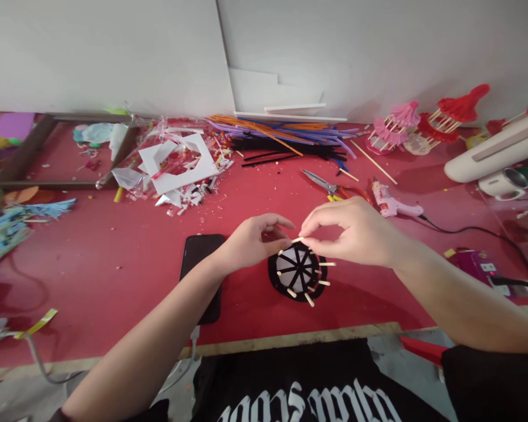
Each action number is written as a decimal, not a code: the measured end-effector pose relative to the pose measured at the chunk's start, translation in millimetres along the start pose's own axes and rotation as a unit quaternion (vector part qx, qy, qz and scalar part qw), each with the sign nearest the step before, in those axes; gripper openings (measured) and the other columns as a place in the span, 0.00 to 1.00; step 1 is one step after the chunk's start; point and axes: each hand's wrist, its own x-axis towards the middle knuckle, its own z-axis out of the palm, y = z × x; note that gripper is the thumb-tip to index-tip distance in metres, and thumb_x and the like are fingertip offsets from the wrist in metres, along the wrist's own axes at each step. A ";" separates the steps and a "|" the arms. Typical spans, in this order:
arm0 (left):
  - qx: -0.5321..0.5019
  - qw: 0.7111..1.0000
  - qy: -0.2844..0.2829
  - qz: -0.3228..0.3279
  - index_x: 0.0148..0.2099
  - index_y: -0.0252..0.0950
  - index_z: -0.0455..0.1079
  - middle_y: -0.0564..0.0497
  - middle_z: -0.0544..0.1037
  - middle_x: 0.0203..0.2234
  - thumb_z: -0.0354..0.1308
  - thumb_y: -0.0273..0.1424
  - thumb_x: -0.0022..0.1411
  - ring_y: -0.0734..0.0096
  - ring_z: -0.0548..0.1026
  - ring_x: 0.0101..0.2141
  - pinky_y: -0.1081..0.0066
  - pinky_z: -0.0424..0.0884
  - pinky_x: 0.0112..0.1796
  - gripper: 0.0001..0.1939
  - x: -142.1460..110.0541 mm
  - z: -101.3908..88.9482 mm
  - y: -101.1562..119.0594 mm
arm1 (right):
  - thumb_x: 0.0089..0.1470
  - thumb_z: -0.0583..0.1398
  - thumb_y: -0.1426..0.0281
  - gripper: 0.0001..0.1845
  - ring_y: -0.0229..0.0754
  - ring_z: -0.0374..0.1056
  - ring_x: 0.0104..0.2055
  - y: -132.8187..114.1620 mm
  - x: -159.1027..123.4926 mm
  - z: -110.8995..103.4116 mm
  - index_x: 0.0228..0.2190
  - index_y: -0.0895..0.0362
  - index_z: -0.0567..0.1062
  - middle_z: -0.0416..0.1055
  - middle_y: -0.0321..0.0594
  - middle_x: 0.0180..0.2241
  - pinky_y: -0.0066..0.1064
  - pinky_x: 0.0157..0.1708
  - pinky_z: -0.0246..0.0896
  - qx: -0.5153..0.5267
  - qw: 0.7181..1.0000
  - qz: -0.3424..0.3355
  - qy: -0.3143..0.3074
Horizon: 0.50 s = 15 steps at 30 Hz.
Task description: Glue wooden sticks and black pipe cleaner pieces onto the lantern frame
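In front of me on the table stands a small round frame point(300, 266) with black fuzzy rims, black spokes over a pale disc, and several short wooden sticks pointing up around its edge. At its far rim, my right hand point(345, 231) pinches a short wooden stick point(297, 240) between thumb and forefinger. My left hand point(260, 241) meets the stick's other end, its thumb against it and its forefinger arched above. The fingers partly cover the far side of the frame. A black phone point(201, 296) lies beneath my left forearm.
Pliers point(323, 183) and a pink glue gun point(393, 202) lie beyond my right hand. Bundled pipe cleaners point(286, 135), foam scraps point(185, 161) and a brown frame point(22, 152) are along the back. Pink and red models point(396, 126) stand back right, near a purple power strip point(477, 269).
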 end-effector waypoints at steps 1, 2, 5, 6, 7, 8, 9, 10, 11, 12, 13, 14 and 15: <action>-0.001 1.000 0.003 0.000 0.46 0.34 0.73 0.50 0.81 0.29 0.64 0.33 0.58 0.72 0.77 0.30 0.73 0.73 0.31 0.15 0.2 -0.3 0.6 | 0.52 0.64 0.75 0.05 0.40 0.76 0.35 0.4 -2.0 1.4 0.29 0.53 0.79 0.81 0.35 0.33 0.30 0.36 0.68 -0.006 1.000 0.001 -0.005; -0.003 1.000 0.004 -0.001 0.47 0.33 0.73 0.51 0.80 0.28 0.64 0.32 0.57 0.73 0.77 0.28 0.74 0.73 0.30 0.15 0.3 -0.7 0.9 | 0.52 0.63 0.75 0.05 0.40 0.75 0.35 0.9 -3.7 2.6 0.29 0.53 0.78 0.81 0.35 0.33 0.30 0.36 0.68 -0.010 1.000 0.002 -0.008; -0.008 1.000 0.002 -0.009 0.47 0.33 0.72 0.53 0.79 0.25 0.64 0.31 0.57 0.75 0.75 0.26 0.75 0.72 0.28 0.15 0.4 -2.1 0.6 | 0.52 0.62 0.76 0.06 0.40 0.75 0.36 1.9 -7.1 5.2 0.27 0.54 0.77 0.80 0.36 0.33 0.31 0.37 0.68 -0.017 1.000 0.001 -0.013; -0.008 1.000 0.002 -0.012 0.47 0.34 0.72 0.54 0.79 0.25 0.64 0.31 0.57 0.75 0.75 0.25 0.76 0.72 0.28 0.15 0.4 -2.4 0.4 | 0.52 0.62 0.77 0.07 0.40 0.74 0.36 1.9 -7.5 5.8 0.27 0.54 0.77 0.80 0.36 0.33 0.31 0.37 0.68 -0.018 1.000 -0.002 -0.014; -0.008 1.000 0.001 -0.014 0.47 0.34 0.72 0.54 0.79 0.25 0.64 0.31 0.57 0.75 0.75 0.25 0.76 0.72 0.28 0.15 0.4 -2.6 0.1 | 0.52 0.62 0.77 0.07 0.40 0.74 0.36 1.8 -7.6 6.3 0.27 0.54 0.77 0.80 0.36 0.32 0.32 0.38 0.68 -0.019 1.000 -0.005 -0.016; -0.008 1.000 0.001 -0.017 0.46 0.34 0.72 0.54 0.79 0.25 0.64 0.31 0.57 0.76 0.75 0.25 0.76 0.72 0.28 0.15 0.4 -2.6 -0.1 | 0.51 0.62 0.78 0.07 0.40 0.74 0.36 1.6 -7.5 6.8 0.26 0.54 0.77 0.80 0.36 0.32 0.32 0.38 0.67 -0.019 1.000 -0.008 -0.018; -0.010 1.000 0.002 -0.019 0.46 0.33 0.72 0.54 0.79 0.24 0.64 0.31 0.56 0.76 0.75 0.25 0.76 0.71 0.29 0.15 0.3 -2.5 -0.3 | 0.51 0.62 0.78 0.07 0.40 0.74 0.35 1.5 -7.2 7.2 0.26 0.54 0.76 0.79 0.36 0.32 0.32 0.38 0.67 -0.018 1.000 -0.009 -0.019; -0.013 1.000 0.003 -0.021 0.46 0.33 0.72 0.54 0.79 0.24 0.64 0.32 0.56 0.76 0.75 0.25 0.75 0.71 0.29 0.15 0.1 -2.3 -0.5 | 0.51 0.61 0.78 0.08 0.40 0.74 0.35 1.3 -6.8 7.7 0.26 0.54 0.76 0.79 0.36 0.31 0.32 0.38 0.67 -0.017 1.000 -0.011 -0.019; -0.015 1.000 0.004 -0.022 0.46 0.33 0.72 0.54 0.79 0.24 0.64 0.32 0.56 0.76 0.75 0.25 0.75 0.71 0.29 0.15 -0.1 -1.9 -0.8 | 0.51 0.61 0.78 0.08 0.40 0.74 0.35 1.2 -6.3 8.1 0.26 0.54 0.76 0.79 0.36 0.31 0.31 0.37 0.67 -0.016 1.000 -0.012 -0.019; -0.018 1.000 0.005 -0.023 0.46 0.33 0.72 0.54 0.79 0.25 0.64 0.32 0.56 0.75 0.75 0.25 0.75 0.71 0.29 0.15 -0.4 -1.5 -1.1 | 0.51 0.61 0.78 0.08 0.40 0.74 0.35 1.1 -5.8 8.5 0.26 0.54 0.76 0.79 0.35 0.31 0.31 0.37 0.67 -0.015 1.000 -0.014 -0.019; -0.019 1.000 0.006 -0.023 0.46 0.33 0.72 0.54 0.79 0.25 0.64 0.33 0.56 0.75 0.75 0.25 0.74 0.71 0.29 0.16 -0.6 -1.0 -1.4 | 0.51 0.61 0.78 0.08 0.40 0.74 0.35 1.1 -5.4 8.9 0.26 0.54 0.75 0.79 0.35 0.31 0.31 0.37 0.67 -0.015 1.000 -0.015 -0.019; -0.020 1.000 0.007 -0.023 0.46 0.33 0.72 0.53 0.79 0.25 0.64 0.33 0.56 0.75 0.75 0.25 0.74 0.71 0.29 0.16 -0.9 -0.6 -1.8 | 0.51 0.61 0.78 0.08 0.40 0.73 0.35 1.2 -5.1 9.3 0.26 0.54 0.75 0.79 0.35 0.31 0.31 0.37 0.66 -0.016 1.000 -0.016 -0.020; -0.020 1.000 0.009 -0.023 0.46 0.33 0.72 0.53 0.79 0.25 0.64 0.33 0.56 0.74 0.75 0.26 0.74 0.72 0.29 0.16 -1.1 -0.1 -2.2 | 0.51 0.61 0.78 0.08 0.39 0.73 0.35 1.3 -5.0 9.6 0.26 0.54 0.75 0.79 0.35 0.31 0.31 0.37 0.66 -0.018 0.999 -0.015 -0.021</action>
